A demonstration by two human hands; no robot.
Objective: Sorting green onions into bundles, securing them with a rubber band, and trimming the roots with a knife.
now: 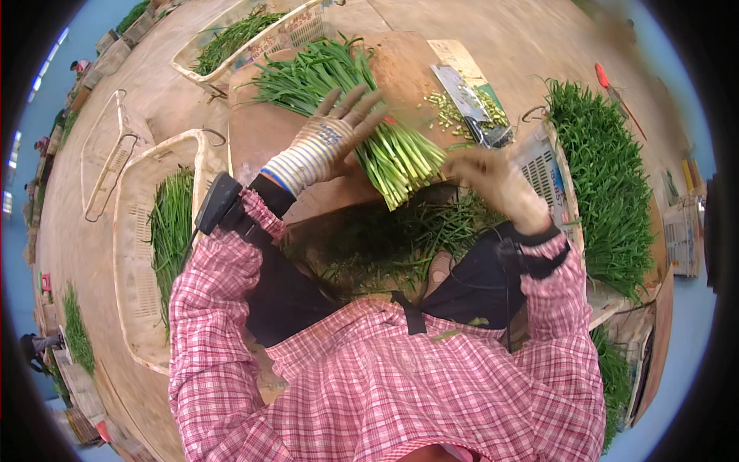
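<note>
A bunch of long green stalks with pale cut ends, like garlic chives, lies slantwise on a brown board before me. A small red spot shows on the bunch beside my fingers. My left hand, in a striped work glove, has its fingers stretched out and apart over the stalks; whether it touches them I cannot tell. Motion smears my right hand, just right of the pale ends, so its fingers are unclear. Beyond it, a cleaver rests with its black handle toward me, among chopped stalk bits.
At my right stands a crate beside a large mass of upright greens. White plastic crates, one with greens on my left and another at the back, flank the board. Loose trimmings lie between my legs. A red-handled tool lies at far right.
</note>
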